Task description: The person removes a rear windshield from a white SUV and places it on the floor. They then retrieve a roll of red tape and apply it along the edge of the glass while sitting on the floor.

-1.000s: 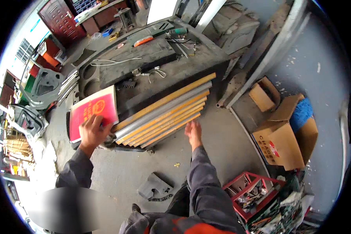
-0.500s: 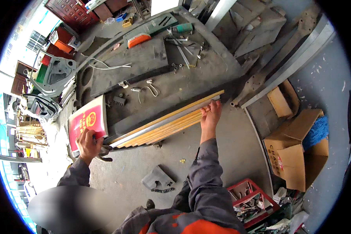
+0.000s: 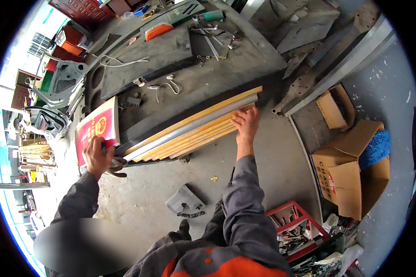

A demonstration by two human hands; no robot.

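Drawers (image 3: 194,137) with yellow edges, in the front of the dark-topped cabinet (image 3: 247,57), sit close to the middle of your view, their right ends slanting up toward two o'clock. One silver strip (image 3: 194,129) runs among the yellow ones. Your right hand (image 3: 246,124) is at two o'clock from the centre, at the right end of the drawer edges; its fingers are bent and held close together over the edges, but whether they grip one cannot be told. Your left hand (image 3: 98,157) is at nine o'clock, fingers curled, thumb toward them, over the lower edge of the red booklet (image 3: 107,114). A small dark piece shows between thumb and fingers; what it is, and whether you pinch it, is unclear.

On the cabinet top, an orange-topped tool (image 3: 158,31) lies at eleven o'clock, a green cylinder (image 3: 211,16) at twelve, and a white cord (image 3: 125,63) between ten and eleven. At seven o'clock a grey part (image 3: 182,198) lies on the floor near your feet. A red-framed tool tray (image 3: 293,224) sits between four and five, and an open cardboard box (image 3: 346,180) with blue fluffy material (image 3: 375,148) between three and four.
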